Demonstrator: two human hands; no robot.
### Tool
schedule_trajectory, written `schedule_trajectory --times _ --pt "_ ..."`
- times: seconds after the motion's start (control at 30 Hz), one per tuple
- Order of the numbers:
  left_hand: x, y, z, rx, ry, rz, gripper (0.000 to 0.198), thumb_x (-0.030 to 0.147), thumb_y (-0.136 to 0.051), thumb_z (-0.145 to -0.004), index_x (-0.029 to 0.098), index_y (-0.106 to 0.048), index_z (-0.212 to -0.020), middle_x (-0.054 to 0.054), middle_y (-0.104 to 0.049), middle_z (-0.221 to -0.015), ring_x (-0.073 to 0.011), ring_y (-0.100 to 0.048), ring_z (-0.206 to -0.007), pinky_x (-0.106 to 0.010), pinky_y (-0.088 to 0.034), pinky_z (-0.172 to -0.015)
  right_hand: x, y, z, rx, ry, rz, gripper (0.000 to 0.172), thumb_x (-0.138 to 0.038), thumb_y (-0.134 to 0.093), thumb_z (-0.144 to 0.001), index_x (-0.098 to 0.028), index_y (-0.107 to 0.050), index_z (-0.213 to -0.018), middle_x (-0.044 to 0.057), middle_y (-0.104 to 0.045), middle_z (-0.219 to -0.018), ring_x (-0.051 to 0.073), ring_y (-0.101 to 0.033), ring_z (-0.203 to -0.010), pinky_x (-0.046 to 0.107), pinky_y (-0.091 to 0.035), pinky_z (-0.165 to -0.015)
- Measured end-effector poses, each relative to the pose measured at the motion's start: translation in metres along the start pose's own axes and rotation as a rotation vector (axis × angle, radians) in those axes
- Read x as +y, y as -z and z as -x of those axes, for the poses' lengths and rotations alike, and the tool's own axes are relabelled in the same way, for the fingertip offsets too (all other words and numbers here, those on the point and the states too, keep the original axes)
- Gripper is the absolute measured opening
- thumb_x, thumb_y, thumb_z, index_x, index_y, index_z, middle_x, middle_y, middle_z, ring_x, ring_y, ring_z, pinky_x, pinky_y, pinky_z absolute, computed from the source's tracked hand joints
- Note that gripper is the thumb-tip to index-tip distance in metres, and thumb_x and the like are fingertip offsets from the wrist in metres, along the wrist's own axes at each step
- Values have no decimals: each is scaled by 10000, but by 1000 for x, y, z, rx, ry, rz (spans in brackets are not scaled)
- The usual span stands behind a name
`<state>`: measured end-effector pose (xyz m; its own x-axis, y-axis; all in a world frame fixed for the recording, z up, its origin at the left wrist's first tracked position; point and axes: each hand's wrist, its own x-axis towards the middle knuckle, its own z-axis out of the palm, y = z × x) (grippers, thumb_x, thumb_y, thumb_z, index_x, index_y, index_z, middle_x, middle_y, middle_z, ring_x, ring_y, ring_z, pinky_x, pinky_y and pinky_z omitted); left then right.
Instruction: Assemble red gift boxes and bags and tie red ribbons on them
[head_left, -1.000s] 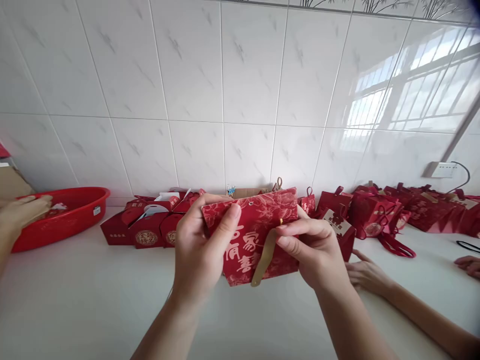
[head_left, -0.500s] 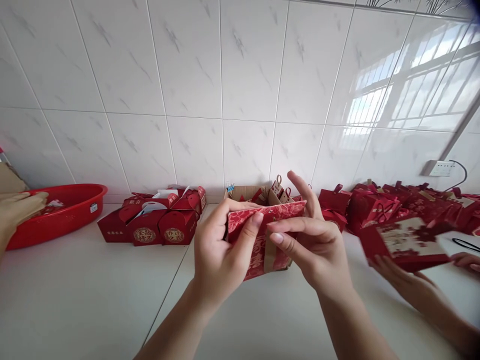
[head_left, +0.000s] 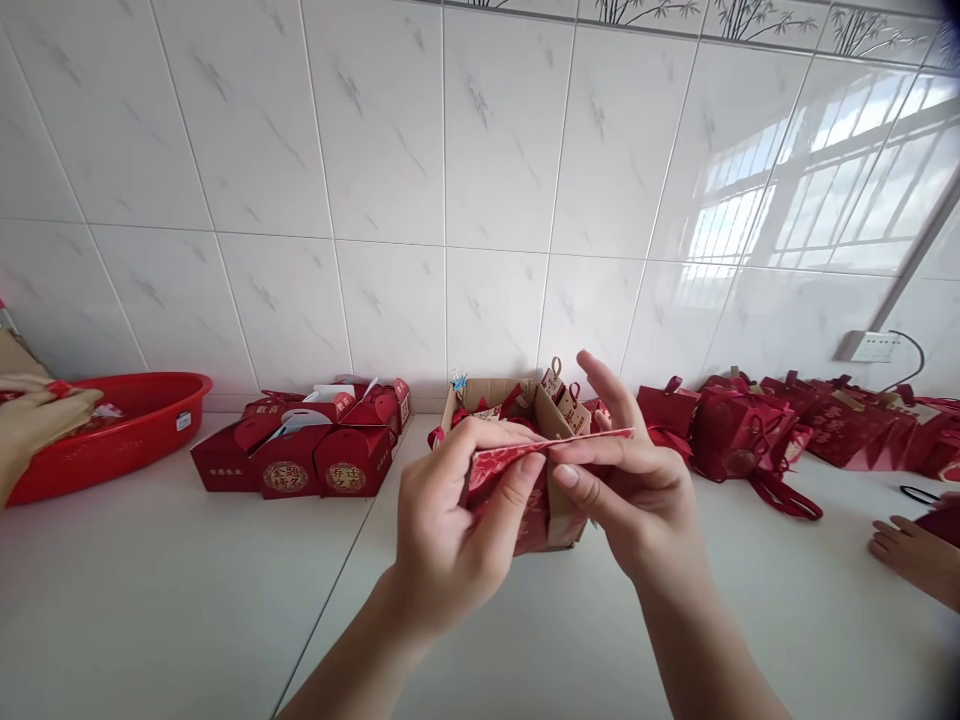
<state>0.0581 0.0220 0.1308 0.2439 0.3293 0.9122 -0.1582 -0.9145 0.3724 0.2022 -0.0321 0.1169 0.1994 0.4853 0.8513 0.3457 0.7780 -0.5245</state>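
In the middle of the head view, a red patterned paper piece [head_left: 499, 465] is held nearly edge-on; whether it is a folded bag or a box part I cannot tell. My left hand [head_left: 454, 525] grips its left side, thumb in front and fingers behind. With thumb and index finger close together, my right hand [head_left: 637, 490] pinches at the paper's upper right edge, its other fingers raised. Behind both hands stands an open cardboard box [head_left: 551, 408] holding red items and tags with loops, partly hidden by the hands.
Several red gift boxes [head_left: 345, 460] stand at left, beside a red plastic basin [head_left: 135, 450] with a gloved hand [head_left: 45, 420] over it. Red gift bags [head_left: 739, 430] line the wall at right. Another person's hand [head_left: 919, 560] rests at the right edge.
The paper piece has tipped so that less of its front shows. The co-worker at right has moved the red box out toward the right edge. My view has tilted up slightly.
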Motion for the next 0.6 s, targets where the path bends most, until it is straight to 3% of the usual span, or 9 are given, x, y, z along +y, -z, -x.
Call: schedule_trajectory --times 0.1,0.2,0.27,0.3,0.37,0.43,0.5,0.6 --pt "-3 1 1 -25 -39 47 157 79 -602 -850 214 -620 -926 1 -720 -916 -154 -693 -917 -270 -550 -825 0 -2 1 76 42 -2 272 -136 -737 -775 -355 -744 -937 -50 -459 -1454 280 -302 -1424 500 -369 -1119" --pt "-6 3 2 -35 -112 93 190 53 -597 -838 222 -604 -923 -19 -719 -939 -181 -696 -890 -332 -565 -781 -2 -2 0 173 81 17 530 -179 -794 -718 -355 -620 -1187 8 -478 -1429 268 -354 -1395 472 -368 -1123" --pt "-8 6 2 -58 -189 94 227 44 -594 -825 237 -595 -945 -27 -726 -954 -195 -694 -866 -376 -564 -773 -2 0 -1 144 83 18 665 -242 -814 -699 -334 -526 -1292 45 -519 -1383 271 -421 -1346 461 -407 -1092" --pt "-8 7 1 -74 -235 88 252 39 -593 -815 247 -590 -958 -24 -731 -957 -198 -694 -854 -391 -560 -775 -2 1 -1 99 87 8 632 -274 -810 -705 -315 -538 -1273 56 -557 -1333 273 -466 -1305 456 -432 -1065" --pt "-8 9 1 -103 -324 74 300 27 -598 -784 258 -579 -975 -14 -737 -958 -193 -692 -820 -401 -551 -769 -1 3 -2 -1 132 -23 397 -314 -784 -735 -276 -628 -1098 56 -653 -1138 263 -577 -1153 448 -474 -995" --pt "-6 9 2 -108 -376 74 327 19 -605 -745 254 -579 -972 -15 -737 -936 -191 -684 -790 -401 -546 -747 -1 3 -3 -52 230 -33 182 -336 -759 -757 -247 -646 -867 31 -680 -878 221 -647 -888 440 -503 -890" --pt "-3 9 4 -84 -369 80 316 47 -613 -713 248 -588 -955 -26 -726 -906 -203 -670 -780 -422 -543 -750 -1 1 -4 -32 341 1 169 -344 -743 -759 -239 -610 -760 0 -643 -703 170 -607 -656 405 -504 -739" --pt "-2 8 5 -54 -337 73 256 152 -635 -705 259 -583 -933 -40 -701 -894 -231 -647 -797 -468 -532 -781 -2 -1 -5 54 487 84 140 -304 -728 -725 -245 -604 -751 -19 -624 -634 143 -560 -529 358 -441 -574"
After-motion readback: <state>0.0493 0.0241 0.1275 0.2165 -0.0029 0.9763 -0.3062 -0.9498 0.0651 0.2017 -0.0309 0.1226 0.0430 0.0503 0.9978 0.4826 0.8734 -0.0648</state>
